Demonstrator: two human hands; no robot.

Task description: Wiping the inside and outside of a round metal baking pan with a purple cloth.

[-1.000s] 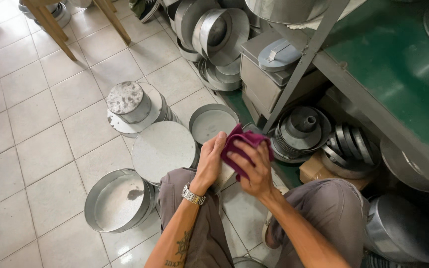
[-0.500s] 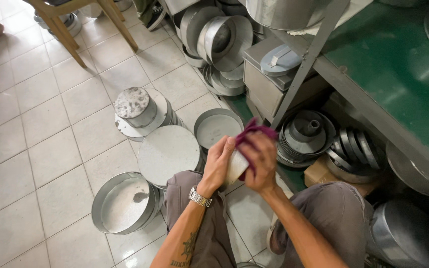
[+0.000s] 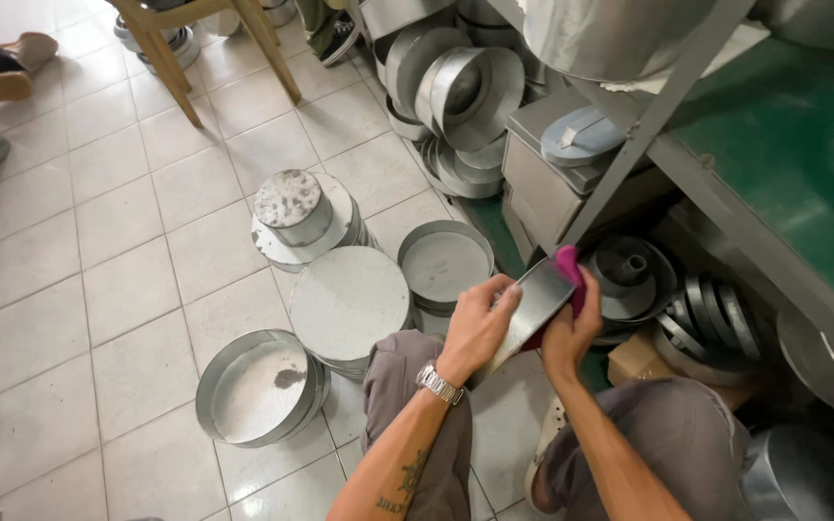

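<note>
My left hand (image 3: 475, 326) is closed around the near edge of a flat metal sheet (image 3: 531, 307), tilting it above my knees; my right hand (image 3: 571, 323) presses a magenta cloth (image 3: 571, 275) against its far edge.

round metal pans (image 3: 261, 386) stacked on tiled floor (image 3: 118, 280); wooden stool legs (image 3: 171, 58); green shelf (image 3: 784, 154).

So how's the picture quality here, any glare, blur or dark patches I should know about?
Head view: mostly sharp and evenly lit; the metal piece between the left hand and right hand shines with soft glare; the white floor tiles reflect light; under the green shelf it turns shadowy; straight lines bow slightly at the edges.
</note>
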